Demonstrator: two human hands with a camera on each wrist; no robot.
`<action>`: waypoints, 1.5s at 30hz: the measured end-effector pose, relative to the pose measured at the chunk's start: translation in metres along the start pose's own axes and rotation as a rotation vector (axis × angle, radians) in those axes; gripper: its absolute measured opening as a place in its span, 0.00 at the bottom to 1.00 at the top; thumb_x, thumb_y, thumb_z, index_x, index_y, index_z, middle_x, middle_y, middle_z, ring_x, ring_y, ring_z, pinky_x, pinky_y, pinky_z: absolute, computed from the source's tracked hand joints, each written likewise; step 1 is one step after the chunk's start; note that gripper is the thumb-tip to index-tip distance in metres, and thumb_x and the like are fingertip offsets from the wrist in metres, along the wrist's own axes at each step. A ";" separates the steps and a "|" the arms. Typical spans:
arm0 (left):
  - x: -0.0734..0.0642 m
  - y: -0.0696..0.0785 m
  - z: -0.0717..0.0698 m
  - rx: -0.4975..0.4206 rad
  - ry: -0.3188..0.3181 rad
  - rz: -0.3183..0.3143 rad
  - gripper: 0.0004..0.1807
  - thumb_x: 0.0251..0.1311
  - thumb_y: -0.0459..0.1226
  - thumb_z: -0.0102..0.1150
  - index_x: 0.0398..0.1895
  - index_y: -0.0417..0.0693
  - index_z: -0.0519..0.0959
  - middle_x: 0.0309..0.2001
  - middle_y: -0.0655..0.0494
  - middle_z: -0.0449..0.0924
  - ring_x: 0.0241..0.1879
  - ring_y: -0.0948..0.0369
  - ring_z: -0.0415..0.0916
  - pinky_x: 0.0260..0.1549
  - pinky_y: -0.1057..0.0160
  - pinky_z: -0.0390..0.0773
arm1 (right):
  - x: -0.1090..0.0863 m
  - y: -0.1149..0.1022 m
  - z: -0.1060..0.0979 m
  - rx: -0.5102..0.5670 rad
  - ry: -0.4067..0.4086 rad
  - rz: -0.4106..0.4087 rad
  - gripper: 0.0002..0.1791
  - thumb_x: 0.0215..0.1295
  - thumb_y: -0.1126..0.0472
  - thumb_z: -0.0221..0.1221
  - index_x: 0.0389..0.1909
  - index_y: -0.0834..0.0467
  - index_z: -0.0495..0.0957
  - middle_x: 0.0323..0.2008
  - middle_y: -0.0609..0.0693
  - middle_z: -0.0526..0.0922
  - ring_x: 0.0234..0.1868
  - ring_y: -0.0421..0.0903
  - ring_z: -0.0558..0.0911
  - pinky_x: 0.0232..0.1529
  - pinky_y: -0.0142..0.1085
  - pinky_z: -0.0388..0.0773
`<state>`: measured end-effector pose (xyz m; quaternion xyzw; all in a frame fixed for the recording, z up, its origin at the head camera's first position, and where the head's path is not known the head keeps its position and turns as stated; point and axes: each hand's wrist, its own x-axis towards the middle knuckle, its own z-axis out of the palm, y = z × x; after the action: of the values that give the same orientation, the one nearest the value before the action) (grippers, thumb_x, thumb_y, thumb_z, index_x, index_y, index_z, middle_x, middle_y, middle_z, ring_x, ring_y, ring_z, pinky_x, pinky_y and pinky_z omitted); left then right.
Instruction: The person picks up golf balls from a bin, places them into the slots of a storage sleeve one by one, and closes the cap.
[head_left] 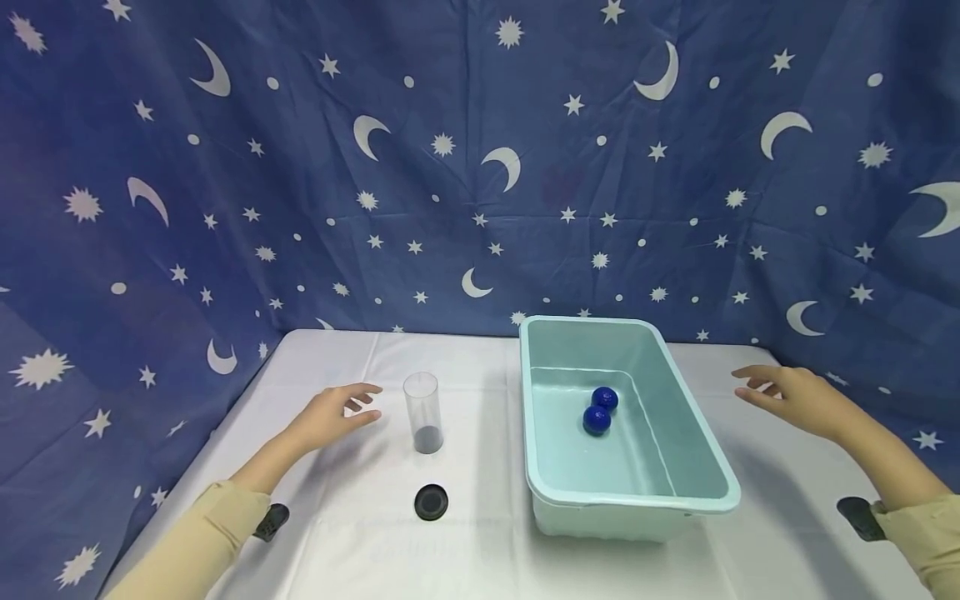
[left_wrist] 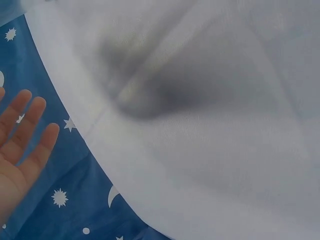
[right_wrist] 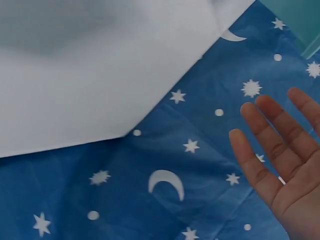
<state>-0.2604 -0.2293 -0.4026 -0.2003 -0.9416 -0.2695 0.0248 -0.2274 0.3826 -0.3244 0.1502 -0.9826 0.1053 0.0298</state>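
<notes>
My left hand (head_left: pixel 335 414) hovers over the white table, its loosely extended fingers pointing toward a clear, dark-bottomed cylinder (head_left: pixel 423 412) that stands upright just to its right. A round black lid-like disc (head_left: pixel 431 502) lies on the table nearer to me than the cylinder. Two dark blue balls (head_left: pixel 597 419) touch each other on the floor of a pale turquoise plastic tub (head_left: pixel 528 417). To the right of that tub, my right hand (head_left: pixel 798 400) hangs in the air, fingers relaxed and holding nothing. In the left wrist view the left hand (left_wrist: pixel 22 145) shows spread fingers and a bare palm.
White cloth covers the table (head_left: pixel 352 542). Behind it and along the left hangs a blue curtain (head_left: pixel 420 183) with white moons and stars. The tub's raised rim stands between the cylinder and my right hand. A dark wrist device (head_left: pixel 272 522) sits at the left cuff.
</notes>
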 end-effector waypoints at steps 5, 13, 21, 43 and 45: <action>0.002 0.001 0.002 -0.093 -0.015 0.003 0.25 0.61 0.42 0.60 0.58 0.39 0.73 0.50 0.37 0.79 0.46 0.43 0.79 0.47 0.47 0.78 | 0.005 -0.009 -0.009 -0.011 0.013 -0.020 0.21 0.63 0.56 0.59 0.48 0.70 0.77 0.36 0.63 0.83 0.33 0.54 0.82 0.31 0.45 0.82; 0.005 0.003 0.004 -0.161 -0.035 -0.011 0.30 0.60 0.45 0.60 0.62 0.38 0.69 0.53 0.35 0.76 0.49 0.43 0.77 0.48 0.46 0.78 | 0.011 -0.026 -0.023 -0.046 0.022 -0.044 0.21 0.63 0.56 0.59 0.49 0.69 0.77 0.38 0.62 0.83 0.37 0.56 0.82 0.34 0.48 0.82; 0.004 0.013 0.010 -0.189 -0.063 0.017 0.31 0.58 0.43 0.63 0.62 0.38 0.69 0.54 0.34 0.75 0.50 0.42 0.76 0.48 0.40 0.75 | 0.011 -0.059 -0.033 -0.117 0.020 -0.083 0.21 0.62 0.56 0.60 0.50 0.66 0.77 0.45 0.63 0.82 0.45 0.62 0.81 0.40 0.52 0.81; 0.011 0.026 0.035 -0.320 0.000 -0.049 0.37 0.53 0.42 0.67 0.64 0.37 0.65 0.57 0.35 0.72 0.56 0.39 0.71 0.52 0.41 0.74 | 0.049 -0.128 -0.043 -0.276 0.004 -0.285 0.17 0.58 0.59 0.64 0.47 0.61 0.80 0.34 0.54 0.85 0.24 0.40 0.78 0.26 0.37 0.79; 0.013 0.027 0.036 -0.345 -0.008 -0.045 0.37 0.53 0.42 0.67 0.64 0.37 0.65 0.58 0.36 0.72 0.57 0.39 0.70 0.53 0.42 0.74 | 0.052 -0.132 -0.042 -0.302 0.002 -0.302 0.17 0.58 0.59 0.64 0.47 0.60 0.81 0.32 0.52 0.84 0.23 0.39 0.77 0.26 0.36 0.79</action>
<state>-0.2591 -0.1854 -0.4177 -0.1815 -0.8856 -0.4270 -0.0199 -0.2364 0.2535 -0.2527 0.2896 -0.9534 -0.0485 0.0687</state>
